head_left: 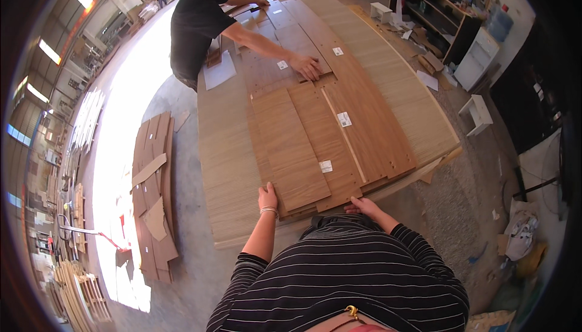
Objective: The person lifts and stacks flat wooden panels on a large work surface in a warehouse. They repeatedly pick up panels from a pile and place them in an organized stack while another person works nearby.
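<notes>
Several brown wood-grain panels lie layered in front of me on a large ribbed board. My left hand point(267, 197) is closed at the near left corner of the left panel point(282, 150), its fingers partly hidden. At the near edge of the middle panel point(342, 183), my right hand point(362, 206) pinches the panel, thumb uppermost. To the right lies a longer panel point(379, 135) with a pale edge and a white label point(344, 119). A co-worker's hand point(306, 66) rests at the far end of the panels, by a dark gap.
The ribbed board point(227, 180) extends beyond the panels on both sides. A co-worker in black point(197, 29) leans in from the far left. More brown panels point(154, 192) with cardboard strips lie on the left floor. Small white stools point(476, 116) and a shelf unit point(433, 14) stand right.
</notes>
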A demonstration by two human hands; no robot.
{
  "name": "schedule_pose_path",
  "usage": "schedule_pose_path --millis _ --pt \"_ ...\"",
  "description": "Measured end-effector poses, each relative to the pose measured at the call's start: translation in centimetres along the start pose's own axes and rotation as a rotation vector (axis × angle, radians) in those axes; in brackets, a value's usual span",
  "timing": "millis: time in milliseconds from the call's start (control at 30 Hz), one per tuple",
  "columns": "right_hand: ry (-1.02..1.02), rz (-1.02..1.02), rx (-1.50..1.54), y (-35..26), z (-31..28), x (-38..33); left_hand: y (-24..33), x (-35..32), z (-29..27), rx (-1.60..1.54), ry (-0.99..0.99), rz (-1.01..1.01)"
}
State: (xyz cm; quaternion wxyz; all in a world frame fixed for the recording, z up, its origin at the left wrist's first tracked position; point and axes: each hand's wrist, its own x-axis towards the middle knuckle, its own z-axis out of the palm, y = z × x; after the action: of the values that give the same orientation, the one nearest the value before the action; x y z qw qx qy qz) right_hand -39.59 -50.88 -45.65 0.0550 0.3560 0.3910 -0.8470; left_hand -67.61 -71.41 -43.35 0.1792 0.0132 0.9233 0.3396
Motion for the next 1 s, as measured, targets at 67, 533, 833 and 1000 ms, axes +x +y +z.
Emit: schedule_pose_path --millis 67,533,833,1000 --pt "-0.007 -0.008 -0.014 -0.1 0.1 0.1 -0.3 0.1 0.2 0.001 0.021 0.013" --pt "-0.045 0.04 0.094 -0.5 0.6 0.5 -0.9 0.5 0.5 0.025 0.011 0.04" --pt "0.067 0.12 0.237 -1.6 2.3 0.1 -1.2 0.6 0.5 0.011 -0.004 0.032" --pt "0.103 0.165 0.172 -2.2 2.5 0.3 -0.4 0.1 0.3 0.0 0.0 0.022"
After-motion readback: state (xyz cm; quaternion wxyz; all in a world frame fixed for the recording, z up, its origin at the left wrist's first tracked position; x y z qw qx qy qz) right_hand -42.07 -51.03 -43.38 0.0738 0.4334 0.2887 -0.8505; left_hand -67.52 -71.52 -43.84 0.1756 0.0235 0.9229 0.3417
